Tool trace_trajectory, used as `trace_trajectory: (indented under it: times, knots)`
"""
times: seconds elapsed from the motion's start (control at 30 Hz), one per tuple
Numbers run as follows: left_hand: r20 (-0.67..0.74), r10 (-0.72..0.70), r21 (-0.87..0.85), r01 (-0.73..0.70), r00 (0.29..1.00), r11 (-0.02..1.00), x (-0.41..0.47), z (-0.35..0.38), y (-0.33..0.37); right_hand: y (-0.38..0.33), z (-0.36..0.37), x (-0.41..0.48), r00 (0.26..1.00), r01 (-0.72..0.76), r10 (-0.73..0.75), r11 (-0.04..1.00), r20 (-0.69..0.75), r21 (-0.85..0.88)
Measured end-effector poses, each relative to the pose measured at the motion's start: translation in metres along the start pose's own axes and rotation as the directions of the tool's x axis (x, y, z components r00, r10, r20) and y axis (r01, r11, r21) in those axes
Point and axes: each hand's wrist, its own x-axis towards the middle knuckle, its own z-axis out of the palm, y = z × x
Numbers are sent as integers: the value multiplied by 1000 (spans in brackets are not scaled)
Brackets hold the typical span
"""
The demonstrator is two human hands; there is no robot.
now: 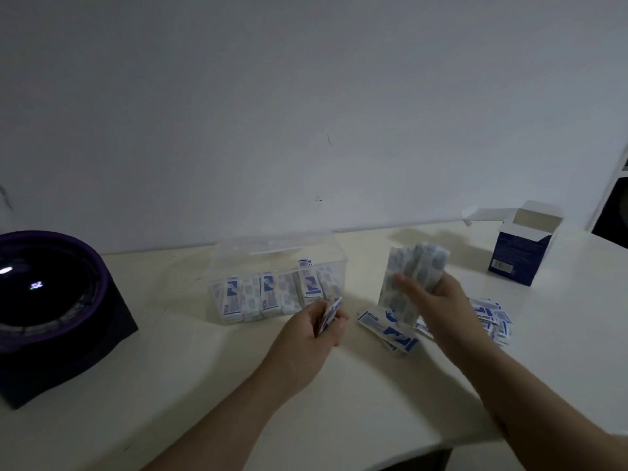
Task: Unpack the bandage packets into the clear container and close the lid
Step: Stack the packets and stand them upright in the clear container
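left hand (314, 329) closed on a thin blue-white packet stack, edge-on, count unclear | right hand (438, 300) grips a blurred fan of white-blue bandage packets (409, 277) | clear plastic container (278, 277) mid-counter near back edge, lid hard to discern | loose packets (489, 317) partly hidden behind right wrist

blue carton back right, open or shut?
Open: the blue carton stands upright with its top flaps up and its pale inside showing.

I see: dim light; bare white wall (306, 96), few small marks; cream tabletop (204, 385); white shelving edge (616, 185), far right.
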Motion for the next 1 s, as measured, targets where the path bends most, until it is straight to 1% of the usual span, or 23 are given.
trace_trajectory:
  times: [0.07, 0.13, 0.2, 0.33, 0.4, 0.47, 0.53, 0.6, 0.63, 0.67, 0.7, 0.77, 0.83, 0.9, 0.93, 1.0]
  knots:
    - [-12, -5, 37, 5, 1000, 999, 1, 0, -3, 9, 2, -4, 1000, 10, -9, 997, 15, -77]
    - [-47, -30, 25, 32, 998, 999, 1, 1, -5, 13, 3, -5, 998, 54, -46, 980, 44, -192]
    - [-60, -53, 0, 53, 997, 999, 2, 2, -7, 14, 4, -1, 995, 72, -51, 964, 87, -256]
    - [-58, -72, -75, 68, 996, 995, 3, 2, -8, 11, 8, 8, 986, 78, -40, 969, 164, -236]
    - [-70, -81, -115, 73, 994, 991, 4, 1, -8, 1, 6, 12, 988, 86, -58, 976, 140, -201]
    - [-89, -106, -148, 92, 990, 985, 6, 0, -9, -14, 1, 18, 994, 72, -60, 989, 93, -131]
    - [-104, -129, -179, 109, 986, 978, 8, -1, -10, -29, -7, 24, 995, 65, -50, 983, 86, -169]
    - [-108, -137, -198, 114, 985, 973, 9, -1, -11, -37, -12, 28, 987, 6, 39, 960, 154, -281]
    - [-108, -138, -203, 114, 985, 973, 9, -1, -11, -39, -13, 28, 971, -41, 123, 933, 208, -358]
    - [-106, -137, -205, 113, 985, 972, 9, -1, -11, -39, -14, 28, 941, -70, 213, 884, 263, -463]
    - [-103, -135, -204, 112, 985, 973, 9, -1, -12, -37, -14, 27, 904, -64, 295, 808, 310, -585]
    - [-97, -134, -203, 112, 986, 973, 9, -1, -12, -31, -11, 23, 854, 30, 396, 611, 337, -791]
    - [-103, -137, -205, 114, 985, 972, 9, -1, -11, -23, -6, 22, 852, 136, 409, 431, 327, -892]
    - [-106, -136, -208, 112, 985, 972, 8, -1, -10, -17, -1, 22, 868, 202, 382, 312, 317, -928]
    - [-105, -134, -211, 110, 985, 971, 8, -1, -10, -16, 1, 24, 875, 218, 368, 283, 315, -934]
    - [-106, -140, -219, 114, 985, 969, 8, -1, -9, -16, 3, 27, 872, 233, 370, 263, 321, -936]
